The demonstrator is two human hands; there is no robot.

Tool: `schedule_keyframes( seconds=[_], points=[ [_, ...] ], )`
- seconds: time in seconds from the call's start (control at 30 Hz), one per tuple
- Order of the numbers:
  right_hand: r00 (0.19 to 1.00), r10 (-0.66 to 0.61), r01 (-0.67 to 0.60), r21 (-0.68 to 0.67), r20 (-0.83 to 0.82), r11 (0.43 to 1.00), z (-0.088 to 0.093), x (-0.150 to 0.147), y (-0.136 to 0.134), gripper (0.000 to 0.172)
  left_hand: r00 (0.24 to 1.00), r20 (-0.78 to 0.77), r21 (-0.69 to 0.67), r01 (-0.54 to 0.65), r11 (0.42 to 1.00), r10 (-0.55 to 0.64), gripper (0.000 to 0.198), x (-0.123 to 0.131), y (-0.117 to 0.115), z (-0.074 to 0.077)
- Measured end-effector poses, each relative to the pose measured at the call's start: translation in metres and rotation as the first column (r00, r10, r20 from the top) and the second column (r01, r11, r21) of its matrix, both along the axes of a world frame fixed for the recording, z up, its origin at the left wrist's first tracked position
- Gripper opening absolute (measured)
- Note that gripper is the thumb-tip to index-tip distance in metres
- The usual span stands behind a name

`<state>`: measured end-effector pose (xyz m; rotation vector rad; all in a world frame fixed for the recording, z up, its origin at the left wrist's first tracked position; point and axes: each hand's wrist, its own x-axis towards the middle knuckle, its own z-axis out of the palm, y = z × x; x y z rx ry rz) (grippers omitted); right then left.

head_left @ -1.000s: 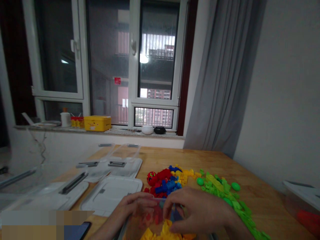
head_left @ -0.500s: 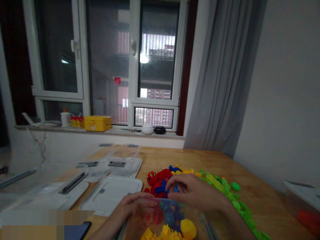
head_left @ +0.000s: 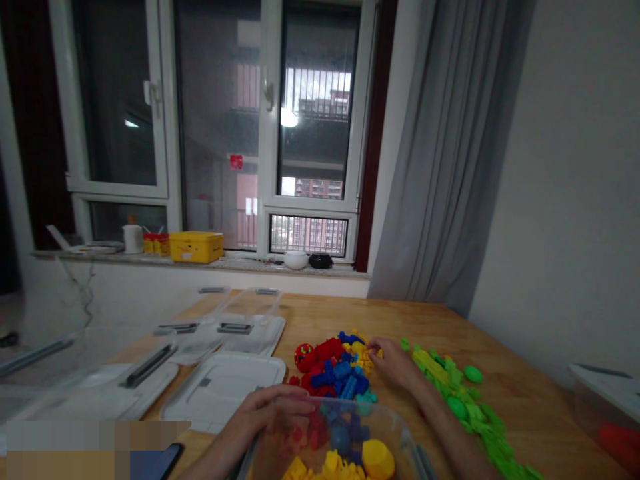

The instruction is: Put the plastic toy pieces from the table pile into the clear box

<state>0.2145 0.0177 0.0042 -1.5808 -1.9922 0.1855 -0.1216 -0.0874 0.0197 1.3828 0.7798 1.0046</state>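
My left hand (head_left: 270, 408) is closed over the far left rim of a clear plastic bin (head_left: 395, 427). Yellow toy pieces (head_left: 335, 467) and a yellow faceted block (head_left: 377, 459) lie inside the bin. Beyond it, my right hand (head_left: 393, 362) reaches to a heap of small yellow toys (head_left: 364, 359), fingertips pinched at a yellow piece they mostly hide. Blue toys (head_left: 345, 379) and red toys (head_left: 325, 353) are heaped left of that hand. Right of my forearm runs a long row of green toys (head_left: 473, 410).
White lids (head_left: 225, 387) and clear containers (head_left: 250, 303) with grey latches stand on the left of the wooden table (head_left: 415, 313). A phone (head_left: 167, 460) lies at the lower left. At the right edge is another clear bin (head_left: 607, 393) with red contents.
My right hand has moved away from above the blue toys, to the right and farther back, to the yellow ones. The blue toys are now uncovered. My left hand stays on the bin.
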Motion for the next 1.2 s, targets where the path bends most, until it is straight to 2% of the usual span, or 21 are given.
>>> schedule_keyframes(
  seconds=[0.17,0.33,0.4,0.5,0.67,0.83,1.03,1.2],
  points=[
    [0.998,-0.049,0.052,-0.088,0.033,0.995,-0.026,0.008,0.005,0.026,1.0,-0.016,0.004,0.015,1.0,-0.015,0.031,-0.001,-0.001,0.0],
    [0.997,-0.056,0.062,-0.138,0.045,0.988,-0.039,0.009,0.009,0.023,0.998,-0.067,0.043,-0.011,0.999,0.014,0.031,0.0,-0.002,0.004],
    [0.997,-0.055,0.061,-0.151,0.045,0.987,-0.042,0.009,0.011,0.023,0.999,-0.041,0.039,0.02,0.999,-0.018,0.031,0.0,-0.001,0.003],
    [0.998,-0.05,0.056,-0.156,0.042,0.986,-0.044,0.009,0.012,0.024,0.997,0.008,0.032,0.08,0.996,-0.08,0.032,-0.003,0.003,-0.004],
    [0.999,-0.033,0.038,-0.166,0.033,0.985,-0.043,0.009,0.009,0.025,0.997,-0.065,0.057,0.04,0.998,-0.037,0.033,-0.007,0.008,-0.012],
    [1.0,-0.01,0.014,-0.174,0.028,0.985,-0.043,0.007,0.009,0.025,0.998,0.035,0.001,0.061,0.998,-0.061,0.032,-0.003,0.003,-0.006],
    [0.999,-0.019,0.024,-0.164,0.032,0.986,-0.042,0.007,0.007,0.023,0.999,-0.038,0.033,0.02,0.999,-0.018,0.033,-0.001,0.001,0.0],
    [0.998,-0.031,0.039,-0.175,0.048,0.984,-0.044,0.008,0.008,0.021,0.999,-0.039,0.064,-0.001,0.998,0.004,0.034,-0.002,0.0,0.0]
  ],
)
